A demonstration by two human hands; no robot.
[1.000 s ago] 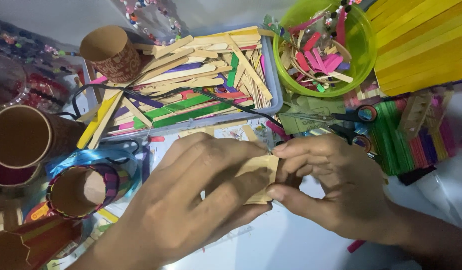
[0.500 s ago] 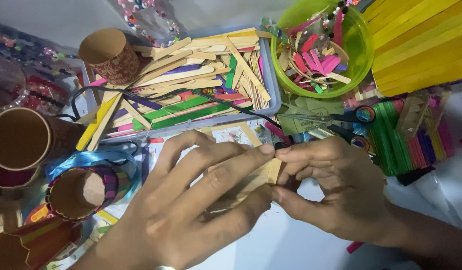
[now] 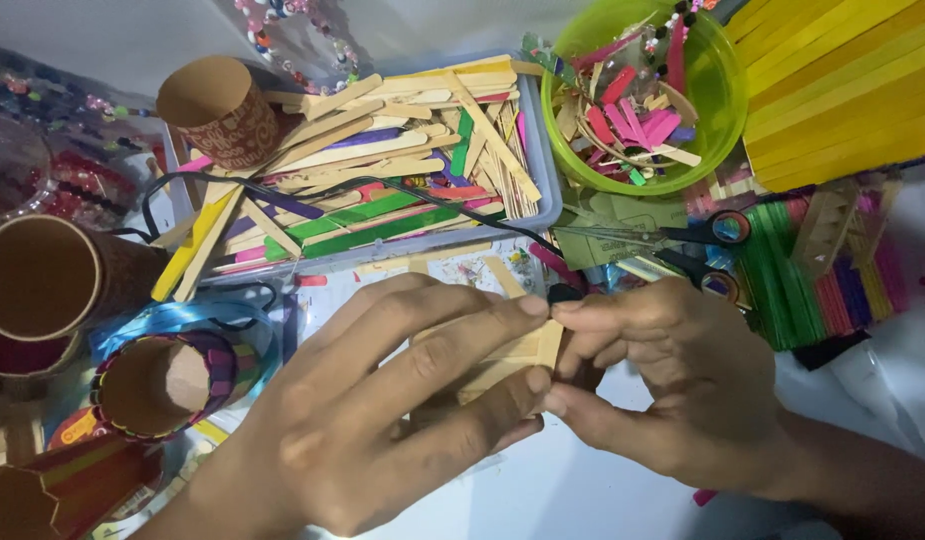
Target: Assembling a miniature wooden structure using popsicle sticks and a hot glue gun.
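Most of the plain wooden piece (image 3: 507,360) hidden under both hands' fingers (image 3: 452,335), its shape unclear.

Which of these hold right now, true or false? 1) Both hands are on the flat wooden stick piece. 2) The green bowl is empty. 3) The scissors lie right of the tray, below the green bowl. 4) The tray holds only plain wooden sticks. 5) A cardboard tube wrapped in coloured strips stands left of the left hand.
1) True: the left hand and right hand both pinch the flat wooden stick piece.
2) False: the green bowl holds pink and other coloured stick bits.
3) True: the scissors lie there.
4) False: the tray holds plain sticks mixed with green, yellow, purple and pink ones.
5) True: the wrapped tube stands there.
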